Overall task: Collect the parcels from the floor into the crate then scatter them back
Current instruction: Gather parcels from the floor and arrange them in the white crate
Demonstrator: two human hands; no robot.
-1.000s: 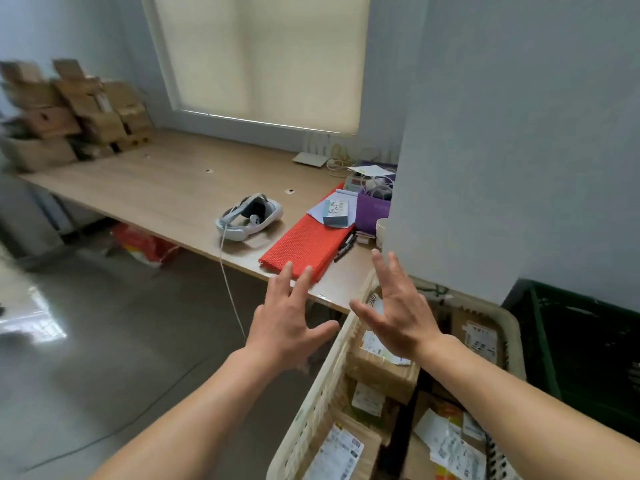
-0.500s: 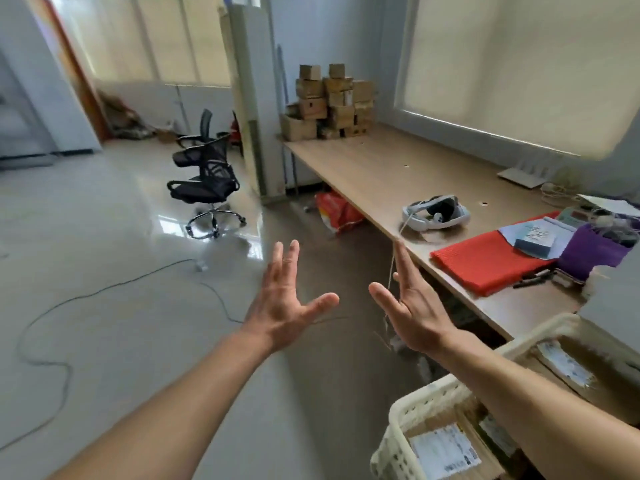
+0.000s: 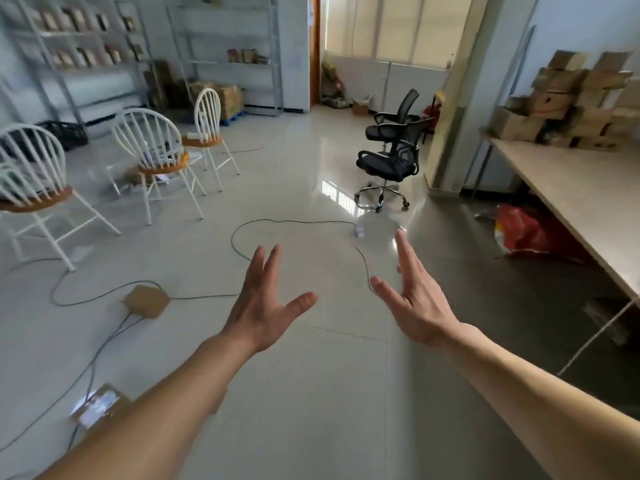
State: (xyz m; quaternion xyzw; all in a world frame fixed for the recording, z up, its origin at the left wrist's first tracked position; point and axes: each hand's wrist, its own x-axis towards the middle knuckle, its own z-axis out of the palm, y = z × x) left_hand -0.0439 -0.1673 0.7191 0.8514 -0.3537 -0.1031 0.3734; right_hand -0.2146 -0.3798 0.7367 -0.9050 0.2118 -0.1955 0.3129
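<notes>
Both hands were stretched out in front of the person, above the pale tiled floor point(image 3: 311, 393), and neither held anything. The left hand point(image 3: 266, 306) was spread wide with straight fingers and the thumb out to the side. The right hand point(image 3: 415, 303) was likewise wide, its palm turned inward toward the left one, and the two hands were apart.

A brown cardboard parcel point(image 3: 145, 301) lay flat on the floor to the left of the left hand, beside a thin dark cable point(image 3: 294, 221) that looped across the tiles. A second parcel with a white label point(image 3: 98, 405) lay nearer the person at lower left, partly hidden by the left forearm.

Three white spindle-back chairs point(image 3: 156, 147) stood at the left, and two black office chairs point(image 3: 391, 157) stood further back near a pillar. At the right ran a long tabletop point(image 3: 571, 181) bearing a stack of cardboard boxes point(image 3: 571, 98) at its far end, with a red bag point(image 3: 519, 233) on the floor under it
</notes>
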